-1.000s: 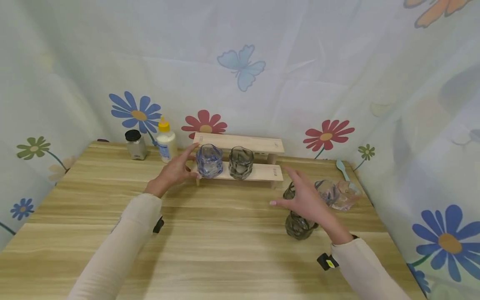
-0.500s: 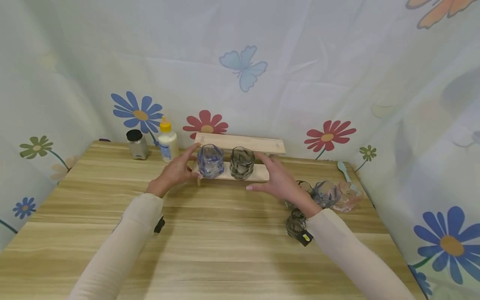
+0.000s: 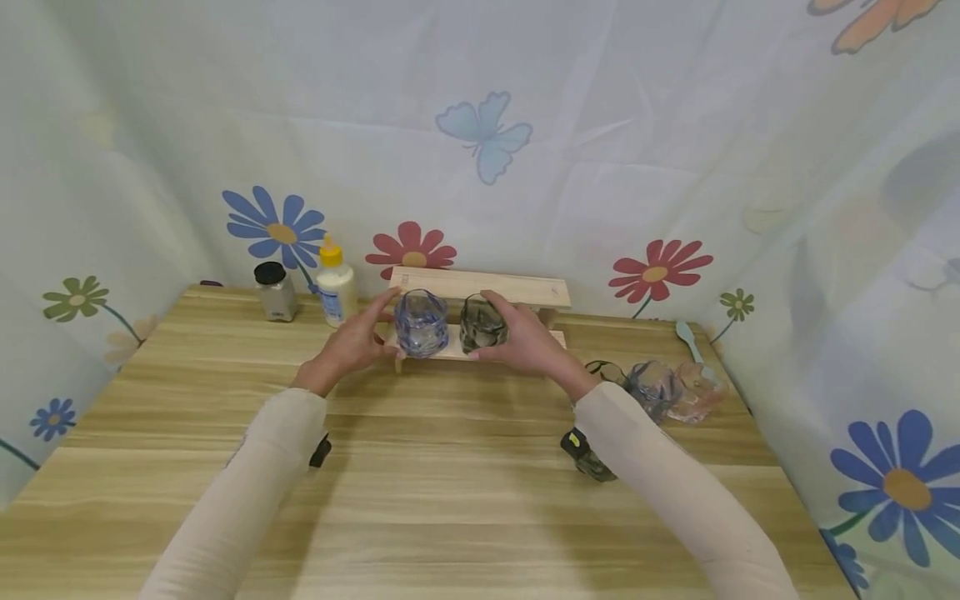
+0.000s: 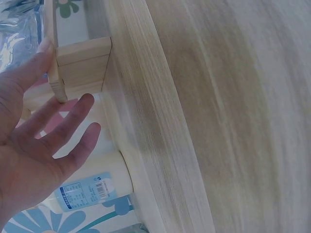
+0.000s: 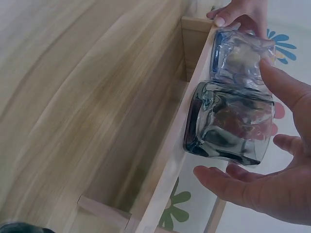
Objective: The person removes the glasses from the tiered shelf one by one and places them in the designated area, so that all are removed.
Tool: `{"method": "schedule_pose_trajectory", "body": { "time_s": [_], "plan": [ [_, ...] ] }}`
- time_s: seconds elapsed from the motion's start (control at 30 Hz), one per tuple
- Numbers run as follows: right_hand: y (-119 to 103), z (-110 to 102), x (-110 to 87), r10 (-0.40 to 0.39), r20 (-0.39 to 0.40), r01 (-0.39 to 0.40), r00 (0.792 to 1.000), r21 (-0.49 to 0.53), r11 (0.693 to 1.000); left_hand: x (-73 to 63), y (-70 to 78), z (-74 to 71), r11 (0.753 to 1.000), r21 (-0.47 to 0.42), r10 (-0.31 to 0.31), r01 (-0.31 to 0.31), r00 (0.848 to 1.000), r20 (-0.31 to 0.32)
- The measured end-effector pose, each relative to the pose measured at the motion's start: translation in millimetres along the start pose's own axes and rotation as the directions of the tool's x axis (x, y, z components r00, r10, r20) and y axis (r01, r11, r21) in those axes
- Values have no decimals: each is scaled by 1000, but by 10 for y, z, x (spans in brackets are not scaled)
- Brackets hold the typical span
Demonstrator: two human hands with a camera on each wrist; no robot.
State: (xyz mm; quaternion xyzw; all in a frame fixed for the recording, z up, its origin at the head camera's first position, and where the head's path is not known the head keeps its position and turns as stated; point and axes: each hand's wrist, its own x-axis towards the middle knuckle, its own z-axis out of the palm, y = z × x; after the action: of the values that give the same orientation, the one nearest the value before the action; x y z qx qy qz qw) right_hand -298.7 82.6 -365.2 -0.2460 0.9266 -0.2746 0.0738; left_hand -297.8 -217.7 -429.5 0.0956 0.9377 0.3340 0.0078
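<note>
A wooden table bears a two-step shelf at its far side. The left hand, fingers loosely spread, rests its thumb at the shelf's left end. The right hand spreads wide around the grey glass, its grip unclear. That glass stands on the lower step, right of the blue glass. A spoon lies far right.

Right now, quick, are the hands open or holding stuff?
Left hand: open, at the wooden shelf's left end.
Right hand: open, beside the dark glass.
</note>
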Motion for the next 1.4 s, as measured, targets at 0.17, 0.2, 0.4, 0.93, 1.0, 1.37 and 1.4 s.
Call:
{"method": "schedule_pose_trajectory", "body": {
  "time_s": [0.17, 0.2, 0.4, 0.93, 1.0, 1.37, 1.4],
  "plan": [
    [-4, 46, 95, 24, 2, -24, 1000, -18, 1000, -12, 13, 6, 1000, 6, -7, 7, 1000, 3],
    [-5, 52, 113, 19, -1, -19, 1000, -18, 1000, -15, 20, 1, 1000, 7, -10, 10, 1000, 3],
    [-15, 87, 190, 31, -5, -31, 1000, 3, 1000, -19, 30, -19, 1000, 6, -7, 7, 1000, 10],
    [-32, 187, 304, 91, -50, -92, 995, -29, 995, 2, 10, -15, 1000, -5, -5, 5, 1000, 11],
    [-35, 205, 305, 98, -70, -101, 993, -34, 994, 4, 10, -15, 1000, -3, -2, 2, 1000, 9],
    [-40, 272, 319, 125, -122, -132, 985, -47, 990, 10, 5, -7, 1000, -3, -9, 9, 1000, 10],
    [-42, 270, 318, 127, -122, -134, 984, -45, 990, 10, 4, -5, 1000, -5, -8, 8, 1000, 8]
  ]
}}
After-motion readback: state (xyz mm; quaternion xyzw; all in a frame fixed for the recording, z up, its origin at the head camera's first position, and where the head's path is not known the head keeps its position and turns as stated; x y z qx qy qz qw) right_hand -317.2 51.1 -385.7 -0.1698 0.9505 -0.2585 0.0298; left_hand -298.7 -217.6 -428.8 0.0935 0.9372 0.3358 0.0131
